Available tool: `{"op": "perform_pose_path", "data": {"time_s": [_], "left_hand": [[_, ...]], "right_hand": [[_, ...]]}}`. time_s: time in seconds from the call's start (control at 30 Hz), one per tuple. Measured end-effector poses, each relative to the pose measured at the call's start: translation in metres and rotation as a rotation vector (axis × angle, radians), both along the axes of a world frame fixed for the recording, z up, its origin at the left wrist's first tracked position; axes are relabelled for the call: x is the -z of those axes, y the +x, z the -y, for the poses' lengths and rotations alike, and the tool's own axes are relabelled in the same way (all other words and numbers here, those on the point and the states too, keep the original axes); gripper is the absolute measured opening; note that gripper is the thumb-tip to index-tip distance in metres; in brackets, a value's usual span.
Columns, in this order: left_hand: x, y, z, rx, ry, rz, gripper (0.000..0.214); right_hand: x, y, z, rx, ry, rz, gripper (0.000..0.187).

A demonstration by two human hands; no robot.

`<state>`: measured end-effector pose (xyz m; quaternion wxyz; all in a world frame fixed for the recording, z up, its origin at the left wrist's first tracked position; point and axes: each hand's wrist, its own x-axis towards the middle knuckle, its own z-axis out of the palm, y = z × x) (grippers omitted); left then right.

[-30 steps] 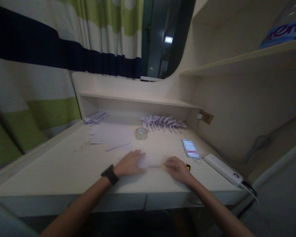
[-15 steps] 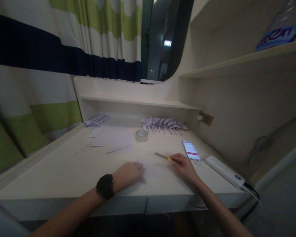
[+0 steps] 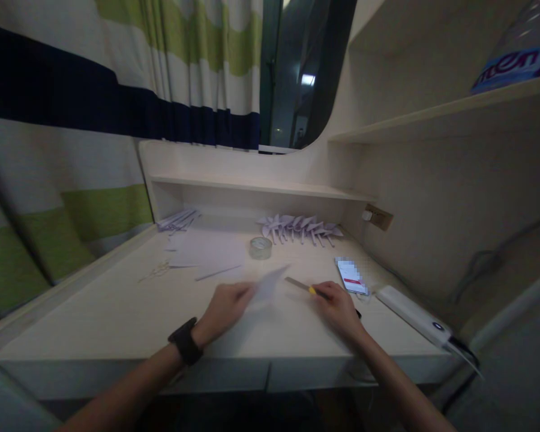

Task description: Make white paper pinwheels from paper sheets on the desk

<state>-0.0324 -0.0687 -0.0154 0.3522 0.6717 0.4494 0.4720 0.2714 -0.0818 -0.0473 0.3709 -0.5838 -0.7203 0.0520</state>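
Observation:
My left hand (image 3: 229,307), with a dark watch on its wrist, pinches a piece of white paper (image 3: 270,284) that is raised and tilted above the desk, its outline blurred. In my right hand (image 3: 339,306) is a utility knife (image 3: 314,290) with a yellow part and a dark handle. Its blade points left, towards the paper, and I see a small gap between them. Beyond the hands a roll of clear tape (image 3: 260,248) lies on the desk. A thin paper strip or stick (image 3: 218,273) rests to its left, beside white paper sheets (image 3: 211,243).
Several paper pinwheels (image 3: 297,228) lie in a row at the back. Rolled or folded paper strips (image 3: 177,219) are piled at the back left. To the right are a lit phone (image 3: 351,276) and a white power strip (image 3: 414,318) with cables. A bottle (image 3: 517,60) stands on the upper shelf.
My left hand has lifted the paper off the desk and turned it upward. My right hand keeps the knife in nearly the same place.

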Motion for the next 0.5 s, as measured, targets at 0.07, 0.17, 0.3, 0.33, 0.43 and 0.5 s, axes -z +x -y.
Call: {"op": "perform_pose_path", "data": {"time_s": [0.07,0.17,0.3,0.33,0.43,0.5], "left_hand": [[-0.006,0.004,-0.004,-0.023,-0.079,0.168,0.036],[-0.005,0.009,-0.009,0.021,-0.245,0.473,0.043],[0.008,0.012,-0.014,0.027,-0.341,0.608,0.044],[0.011,0.012,-0.014,0.019,-0.357,0.609,0.045],[0.019,0.013,-0.015,0.008,-0.392,0.612,0.047],[0.023,0.016,-0.015,0.011,-0.379,0.621,0.049]], "right_hand": [[0.0,-0.003,0.001,0.024,0.012,-0.009,0.024],[-0.002,-0.012,0.005,0.03,0.028,-0.031,0.023],[-0.005,-0.026,0.01,-0.009,0.012,-0.033,0.021],[-0.005,-0.029,0.011,-0.015,0.007,-0.031,0.021],[-0.005,-0.037,0.012,-0.012,-0.017,-0.003,0.022],[-0.004,-0.041,0.011,-0.006,-0.034,0.028,0.022]]}}
